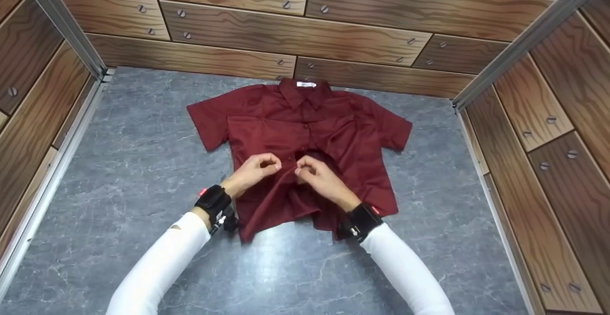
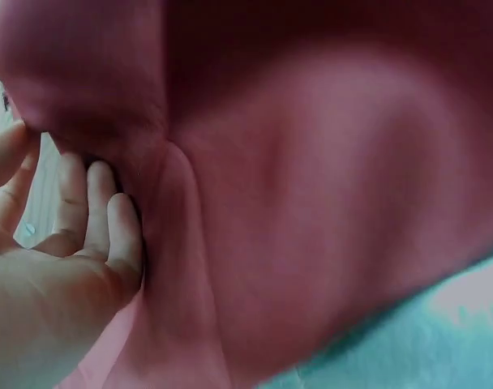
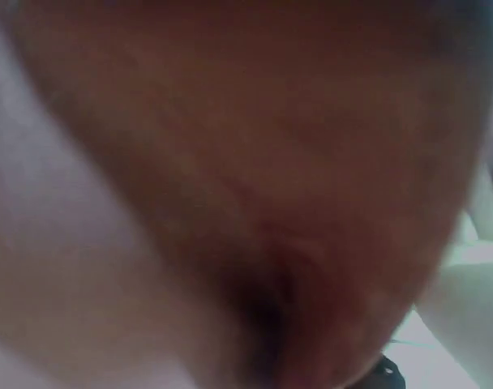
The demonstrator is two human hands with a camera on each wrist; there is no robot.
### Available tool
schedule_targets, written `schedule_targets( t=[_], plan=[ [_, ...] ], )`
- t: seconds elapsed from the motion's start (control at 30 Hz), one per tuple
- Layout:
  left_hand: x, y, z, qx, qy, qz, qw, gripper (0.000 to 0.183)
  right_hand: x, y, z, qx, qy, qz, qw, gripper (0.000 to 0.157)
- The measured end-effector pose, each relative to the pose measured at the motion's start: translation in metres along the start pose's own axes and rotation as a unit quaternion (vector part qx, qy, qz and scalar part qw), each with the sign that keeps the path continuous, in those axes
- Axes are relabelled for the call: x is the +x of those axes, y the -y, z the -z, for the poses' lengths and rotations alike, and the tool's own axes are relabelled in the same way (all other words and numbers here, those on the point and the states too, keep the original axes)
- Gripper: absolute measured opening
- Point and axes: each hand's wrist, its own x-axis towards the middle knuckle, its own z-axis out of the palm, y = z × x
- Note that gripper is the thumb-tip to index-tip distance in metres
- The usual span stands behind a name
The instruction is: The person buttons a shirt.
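Observation:
A dark red short-sleeved shirt [image 1: 269, 136] lies front up in the head view, its collar [image 1: 305, 96] toward the back wall. The lower front is lifted and creased, with a dark gap between the two front edges. My left hand [image 1: 255, 172] pinches the shirt by the front edge between thumb and forefinger; in the left wrist view its other fingers [image 2: 100, 207] curl against the cloth. Close on the right, my right hand [image 1: 321, 179] pinches the shirt near the dark gap. Blurred reddish cloth [image 3: 311, 162] fills most of the right wrist view, hiding those fingertips.
The shirt lies on a grey marbled surface [image 1: 143, 162]. Wood-patterned panels [image 1: 228, 24] stand at the back and both sides, with metal rails [image 1: 62, 19] along the corners. A black wrist camera strap [image 1: 214, 200] is on each wrist.

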Motion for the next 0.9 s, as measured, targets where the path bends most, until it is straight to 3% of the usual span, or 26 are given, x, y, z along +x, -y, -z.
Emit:
schedule_targets(
  t=[0.1, 0.2, 0.3, 0.53, 0.67, 0.77, 0.9],
  plan=[
    [0.0, 0.0, 0.0, 0.034, 0.002, -0.013, 0.9994, 0.011, -0.004, 0.004, 0.001, 0.049, 0.028, -0.051, 0.997, 0.027],
    [0.001, 0.001, -0.001, 0.073, -0.01, -0.025, 0.997, 0.008, -0.009, 0.006, 0.003, 0.021, 0.056, -0.079, 0.995, 0.043],
    [0.0, 0.0, -0.002, 0.11, -0.026, -0.027, 0.9932, 0.006, -0.014, 0.006, 0.006, -0.01, 0.075, -0.081, 0.994, 0.053],
    [0.0, -0.002, -0.006, 0.172, -0.024, -0.029, 0.9844, 0.008, -0.02, 0.01, 0.017, 0.062, 0.145, -0.049, 0.986, 0.05],
    [-0.005, -0.007, -0.011, 0.204, -0.02, -0.05, 0.9774, 0.022, -0.025, 0.008, 0.029, 0.087, 0.189, -0.047, 0.977, 0.043],
    [-0.01, -0.012, -0.019, 0.249, 0.004, -0.077, 0.9653, 0.043, -0.03, 0.005, 0.038, 0.091, 0.232, -0.065, 0.966, 0.034],
    [-0.015, -0.016, -0.03, 0.33, 0.056, -0.101, 0.9368, 0.055, -0.038, 0.003, 0.046, 0.125, 0.304, -0.081, 0.941, 0.026]
  ],
)
